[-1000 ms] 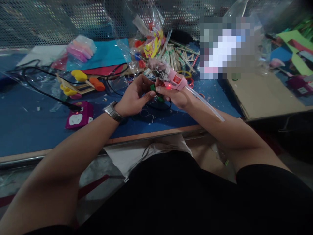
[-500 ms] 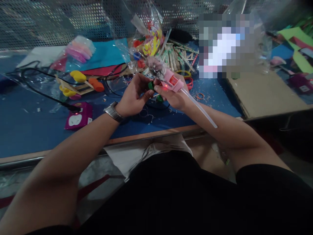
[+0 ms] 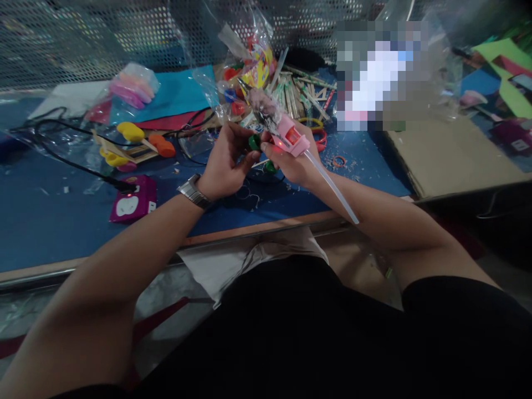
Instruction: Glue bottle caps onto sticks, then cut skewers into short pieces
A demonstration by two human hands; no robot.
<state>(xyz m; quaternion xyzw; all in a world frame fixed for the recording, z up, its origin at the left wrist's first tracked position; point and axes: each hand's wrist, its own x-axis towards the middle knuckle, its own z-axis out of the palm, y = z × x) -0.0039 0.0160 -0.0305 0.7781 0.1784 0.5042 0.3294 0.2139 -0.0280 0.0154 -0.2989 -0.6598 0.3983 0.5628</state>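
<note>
A green bottle cap [image 3: 254,142] is pinched in the fingers of my left hand [image 3: 227,164], over the blue table. My right hand [image 3: 291,160] grips a pink glue gun [image 3: 291,137] with a small red light on it. A translucent glue stick [image 3: 334,185] sticks out of its back, above my right forearm. The gun's front end is wrapped in something grey and crumpled. My two hands nearly touch at the cap. Another green cap [image 3: 270,167] shows just below my right fingers, with a thin stick beside it.
On the left are a purple box [image 3: 135,199] with a black cable plugged in and a small stick frame with yellow and orange caps [image 3: 132,132]. Behind my hands lie many sticks [image 3: 291,95] and a plastic bag. Brown cardboard [image 3: 449,160] lies on the right.
The glue gun has turned slightly, and its glue stick points more steeply down. Both hands hold nearly the same place, with the green cap still between them.
</note>
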